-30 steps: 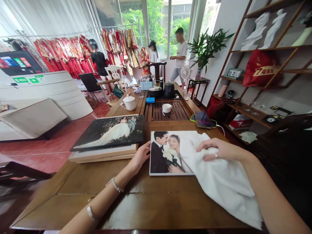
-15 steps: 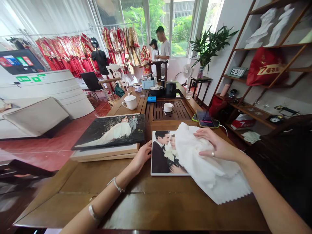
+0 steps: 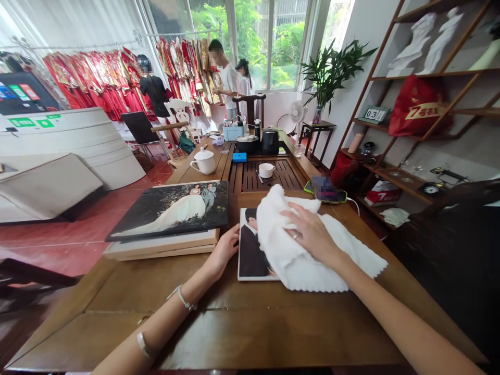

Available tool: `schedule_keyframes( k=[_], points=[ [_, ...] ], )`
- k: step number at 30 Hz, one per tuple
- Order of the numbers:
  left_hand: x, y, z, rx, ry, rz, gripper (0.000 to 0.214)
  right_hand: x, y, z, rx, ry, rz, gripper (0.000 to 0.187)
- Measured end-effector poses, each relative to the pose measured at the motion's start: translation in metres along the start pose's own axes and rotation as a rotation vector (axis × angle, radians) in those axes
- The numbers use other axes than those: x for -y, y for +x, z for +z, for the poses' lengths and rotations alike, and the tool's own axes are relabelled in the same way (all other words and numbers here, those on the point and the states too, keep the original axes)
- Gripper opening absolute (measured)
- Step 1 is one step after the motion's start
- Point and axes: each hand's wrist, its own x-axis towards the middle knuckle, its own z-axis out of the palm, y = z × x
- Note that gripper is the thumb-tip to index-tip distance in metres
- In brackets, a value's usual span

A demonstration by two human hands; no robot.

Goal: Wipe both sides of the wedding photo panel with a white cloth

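Note:
A white-edged photo panel point(image 3: 250, 255) showing a person in a dark suit lies flat on the wooden table. My left hand point(image 3: 227, 249) holds its left edge, fingers bent against the rim. Bunched over the panel's middle and right is a fluffy white cloth point(image 3: 312, 273) with a zigzag hem. My right hand point(image 3: 312, 232) presses on this cloth with curved fingers, gripping some of its folds. Most of the picture is hidden under the cloth. Left of the panel, a larger dark wedding photo point(image 3: 175, 208) rests on a stack of pale panels point(image 3: 167, 247).
Behind the panel are a slatted tea tray point(image 3: 250, 182), a small white cup point(image 3: 266, 170), a lidded white mug point(image 3: 203, 161) and a blue box point(image 3: 239, 157). Phones point(image 3: 328, 190) with a cable lie at the right edge. Several people stand near racks of red garments.
My right hand has moved left across the photo panel with the cloth, covering more of the picture. My left hand stays at the panel's edge. People at the back have shifted.

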Motion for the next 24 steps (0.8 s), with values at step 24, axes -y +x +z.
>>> schedule_keyframes(
  k=[24],
  points=[
    [0.001,0.002,-0.006,-0.005,-0.04,-0.027,0.041,0.001,0.001,0.005,0.022,-0.091,0.138,0.038]
  ],
)
